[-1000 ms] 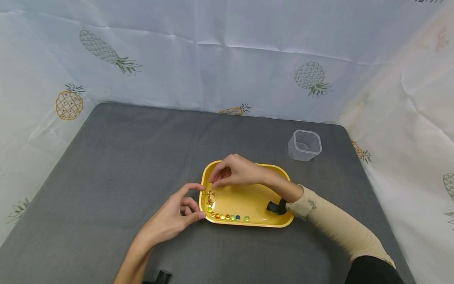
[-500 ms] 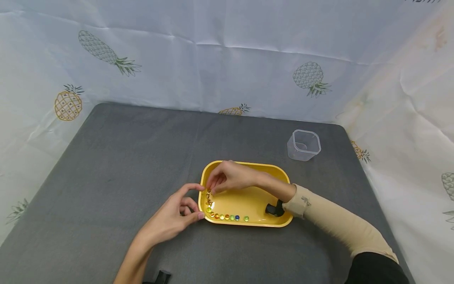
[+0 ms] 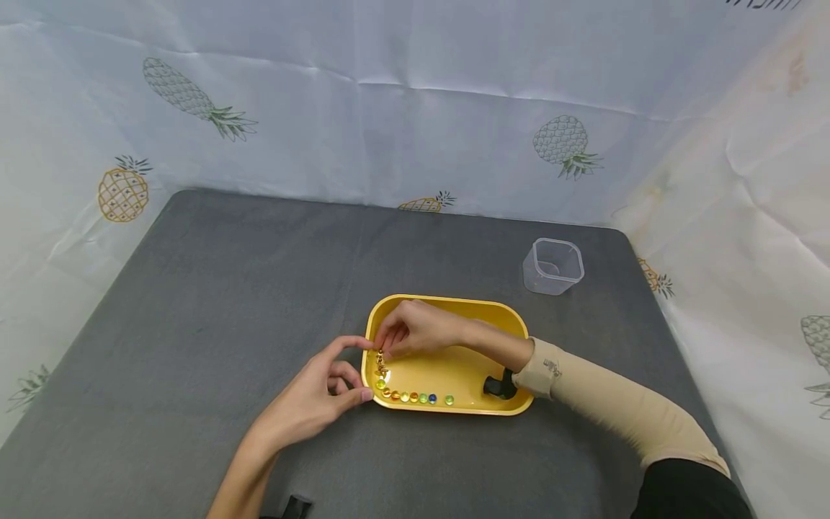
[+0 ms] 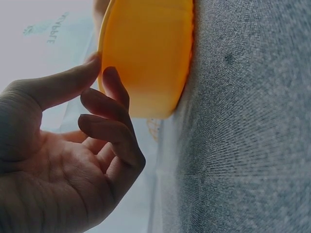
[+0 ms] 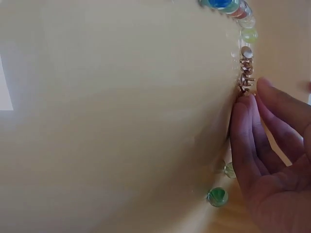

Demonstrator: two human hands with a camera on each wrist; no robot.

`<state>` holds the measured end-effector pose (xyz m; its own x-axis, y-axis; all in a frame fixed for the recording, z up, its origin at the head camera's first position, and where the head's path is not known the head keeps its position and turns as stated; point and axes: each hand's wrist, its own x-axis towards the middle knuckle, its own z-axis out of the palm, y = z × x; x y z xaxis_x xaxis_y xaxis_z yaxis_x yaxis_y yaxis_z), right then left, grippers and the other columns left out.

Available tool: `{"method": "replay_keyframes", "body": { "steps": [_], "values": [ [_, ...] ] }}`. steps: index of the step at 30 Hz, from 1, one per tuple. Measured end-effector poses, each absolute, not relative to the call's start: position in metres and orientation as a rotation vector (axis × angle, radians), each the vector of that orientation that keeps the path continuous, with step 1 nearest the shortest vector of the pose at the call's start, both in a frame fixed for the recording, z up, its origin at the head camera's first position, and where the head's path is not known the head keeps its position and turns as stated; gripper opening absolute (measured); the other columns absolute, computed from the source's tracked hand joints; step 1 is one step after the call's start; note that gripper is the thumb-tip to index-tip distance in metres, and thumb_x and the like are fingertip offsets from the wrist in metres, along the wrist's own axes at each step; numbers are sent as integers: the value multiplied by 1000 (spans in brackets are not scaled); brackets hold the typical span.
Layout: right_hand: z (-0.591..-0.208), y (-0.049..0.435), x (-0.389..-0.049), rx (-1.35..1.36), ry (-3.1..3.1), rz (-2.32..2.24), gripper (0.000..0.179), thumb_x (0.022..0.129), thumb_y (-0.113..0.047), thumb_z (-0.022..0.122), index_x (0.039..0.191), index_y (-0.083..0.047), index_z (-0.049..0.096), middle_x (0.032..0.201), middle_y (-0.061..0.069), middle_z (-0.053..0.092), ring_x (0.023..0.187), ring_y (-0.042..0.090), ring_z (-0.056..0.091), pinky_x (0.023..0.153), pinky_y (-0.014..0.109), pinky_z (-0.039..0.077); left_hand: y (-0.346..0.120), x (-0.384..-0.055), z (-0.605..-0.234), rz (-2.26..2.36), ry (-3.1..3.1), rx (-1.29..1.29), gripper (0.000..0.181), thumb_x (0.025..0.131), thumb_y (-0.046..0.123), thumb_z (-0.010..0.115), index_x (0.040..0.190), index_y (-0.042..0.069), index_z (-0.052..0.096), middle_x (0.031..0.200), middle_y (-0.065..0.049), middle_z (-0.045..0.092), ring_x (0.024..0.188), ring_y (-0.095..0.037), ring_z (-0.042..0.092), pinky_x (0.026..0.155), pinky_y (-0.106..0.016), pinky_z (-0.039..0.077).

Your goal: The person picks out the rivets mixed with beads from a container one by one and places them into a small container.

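Note:
A shallow yellow tray (image 3: 454,411) lies on the table. Thumb and index finger of my left hand (image 3: 324,389) touch its left rim, set apart from each other; the other fingers are loosely bent. Inside the tray, the bent fingers and thumb of my right hand (image 3: 421,328) come together at the far end of a row of small gold thumbtacks (image 5: 246,65), pinching one mostly hidden between the fingertips. Glass marbles (image 3: 413,397) continue the line along the near wall, in green, orange, yellow and blue. In the right wrist view, a green marble (image 5: 217,196) lies below the right hand.
A clear plastic container (image 3: 553,268) stands on the grey tabletop (image 3: 259,288) behind the tray, to the right. A pineapple-print sheet (image 3: 389,130) hangs along the back and sides. A black strap piece (image 3: 499,386) at the right wrist hangs over the tray.
My right hand has moved left and lower, towards me, bringing its fingertips onto the end of the thumbtack row. My left hand stays at the rim.

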<state>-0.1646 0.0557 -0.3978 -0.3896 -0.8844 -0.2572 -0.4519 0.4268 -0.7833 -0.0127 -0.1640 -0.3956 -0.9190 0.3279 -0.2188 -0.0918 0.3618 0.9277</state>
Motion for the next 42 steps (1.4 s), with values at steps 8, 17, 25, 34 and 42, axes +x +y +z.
{"method": "replay_keyframes", "body": {
  "steps": [8, 17, 25, 34, 42],
  "values": [
    [-400, 54, -162, -1121, 2034, -815, 15, 97, -10, 82, 111, -6, 82, 98, 3, 82, 83, -1, 70, 81, 18, 59, -164, -12, -396, 1581, 2264, 208, 63, 97, 14, 82, 152, 13, 49, 90, -4, 71, 70, -10, 61, 64, -24, 48],
    [-401, 52, -160, -1137, 2065, -801, 12, 97, -9, 81, 109, -6, 83, 95, 2, 82, 79, -3, 67, 79, 17, 58, -164, -11, -396, 1575, 2274, 201, 63, 98, 14, 82, 152, 13, 49, 90, -4, 71, 70, -10, 60, 63, -25, 47],
    [-402, 50, -160, -1165, 2093, -796, 11, 97, -5, 78, 106, -7, 84, 98, 3, 83, 80, -4, 67, 79, 15, 57, -164, -11, -396, 1581, 2270, 208, 63, 98, 14, 81, 152, 12, 48, 89, -4, 71, 69, -10, 60, 63, -24, 47],
    [-402, 51, -160, -1162, 2096, -798, 10, 99, -7, 78, 106, -8, 84, 97, 2, 83, 81, -5, 67, 79, 15, 57, -164, -11, -397, 1584, 2267, 215, 63, 98, 14, 81, 152, 12, 48, 89, -4, 71, 69, -9, 60, 63, -25, 48],
    [-402, 52, -161, -1155, 2092, -795, 9, 100, -9, 77, 106, -9, 84, 99, 1, 83, 83, -4, 68, 81, 15, 58, -163, -12, -396, 1583, 2269, 219, 63, 98, 14, 81, 152, 11, 48, 89, -4, 71, 69, -10, 60, 63, -25, 48]
  ]
}}
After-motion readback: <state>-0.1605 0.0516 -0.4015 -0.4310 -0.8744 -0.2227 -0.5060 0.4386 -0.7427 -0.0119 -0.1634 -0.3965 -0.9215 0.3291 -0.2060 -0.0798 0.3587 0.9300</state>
